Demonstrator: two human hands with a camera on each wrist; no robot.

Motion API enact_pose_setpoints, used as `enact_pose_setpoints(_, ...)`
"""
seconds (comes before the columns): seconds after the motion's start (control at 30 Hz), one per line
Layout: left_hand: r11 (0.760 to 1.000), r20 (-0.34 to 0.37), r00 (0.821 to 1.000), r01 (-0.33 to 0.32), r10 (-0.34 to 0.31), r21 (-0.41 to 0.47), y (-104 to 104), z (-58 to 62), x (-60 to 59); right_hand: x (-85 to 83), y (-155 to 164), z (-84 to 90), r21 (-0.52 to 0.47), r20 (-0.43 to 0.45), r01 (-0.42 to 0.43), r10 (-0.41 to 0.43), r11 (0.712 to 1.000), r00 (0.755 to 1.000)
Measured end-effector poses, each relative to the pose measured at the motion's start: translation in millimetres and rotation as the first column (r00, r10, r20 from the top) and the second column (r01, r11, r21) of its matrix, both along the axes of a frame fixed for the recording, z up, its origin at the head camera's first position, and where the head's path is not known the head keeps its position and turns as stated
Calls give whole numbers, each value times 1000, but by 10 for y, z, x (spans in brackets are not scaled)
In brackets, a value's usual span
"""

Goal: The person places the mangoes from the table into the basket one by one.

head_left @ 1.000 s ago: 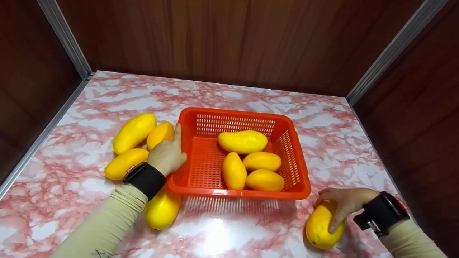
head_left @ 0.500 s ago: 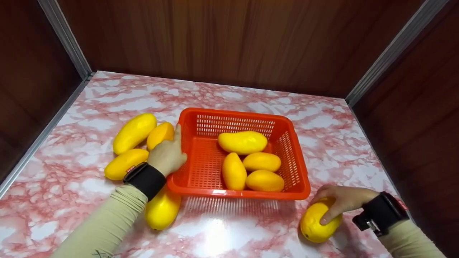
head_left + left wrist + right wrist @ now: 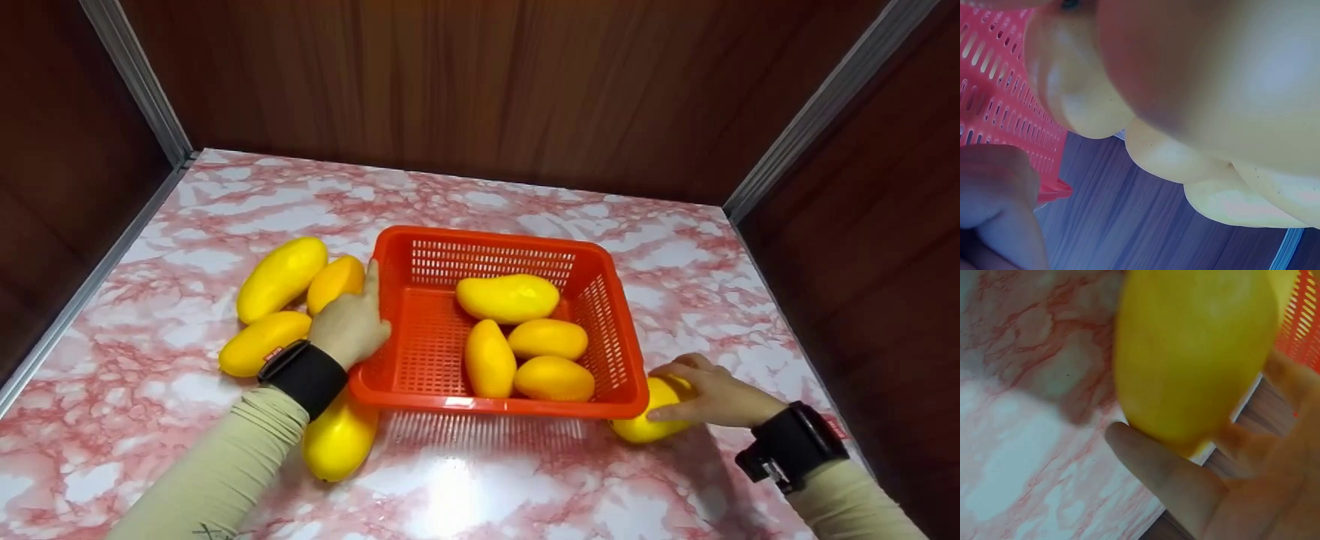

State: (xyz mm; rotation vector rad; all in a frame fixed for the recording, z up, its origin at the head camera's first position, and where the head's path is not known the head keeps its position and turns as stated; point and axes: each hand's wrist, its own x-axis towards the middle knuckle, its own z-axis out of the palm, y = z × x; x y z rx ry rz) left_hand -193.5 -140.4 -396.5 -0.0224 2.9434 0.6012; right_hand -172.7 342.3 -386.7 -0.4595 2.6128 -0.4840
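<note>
Head view: mostly crisp; table [image 3: 540, 495] bright, hard white glare at near centre; walls [image 3: 495, 82] dim; shadow below right hand [image 3: 709, 394]; striped light before basket [image 3: 495, 406]. Left wrist view: hazy, bluish, near fruit [image 3: 1230, 90] defocused. Right wrist view: held fruit [image 3: 1196, 354] blurred, broad shadow at upper left.

beige sleeves [image 3: 199, 457] | black wristbands [image 3: 307, 381] | red labels [image 3: 835, 426] | dark left-sleeve scrawl [image 3: 210, 532]

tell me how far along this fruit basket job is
Looks done: four yellow fruits lie in the red basket. In hand: the right hand grips another fruit by the basket's near right corner. Apparently left to do: four loose fruits on the table, three to the basket's left, one by its near left corner.
</note>
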Motion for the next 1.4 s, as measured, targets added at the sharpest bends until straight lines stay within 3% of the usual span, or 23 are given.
enact_pose_setpoints(0.07,1000,1,1000,0,0,0,4,-7,0,-2,-3,-28,8,-28,29,-29,1000,999)
enact_pose_setpoints(0.23,1000,4,1000,0,0,-2,10,-17,-6,-5,-7,-64,19,1,84,-84,996,996)
enact_pose_setpoints(0.53,1000,13,1000,-1,1,2,-1,-9,-5,-1,8,-68,39,42,103,-104,994,994)
enact_pose_setpoints(0.9,1000,-2,1000,1,-1,-10,-4,-20,-1,3,-3,-70,31,-56,12,-10,999,998)
enact_pose_setpoints(1.17,1000,-9,1000,-1,1,-19,0,-14,-3,6,-46,-42,39,1,8,-8,999,1000)
enact_pose_setpoints(1.4,1000,2,1000,-4,4,-17,-3,-2,-1,-3,-86,-110,77,-40,-44,47,996,998)
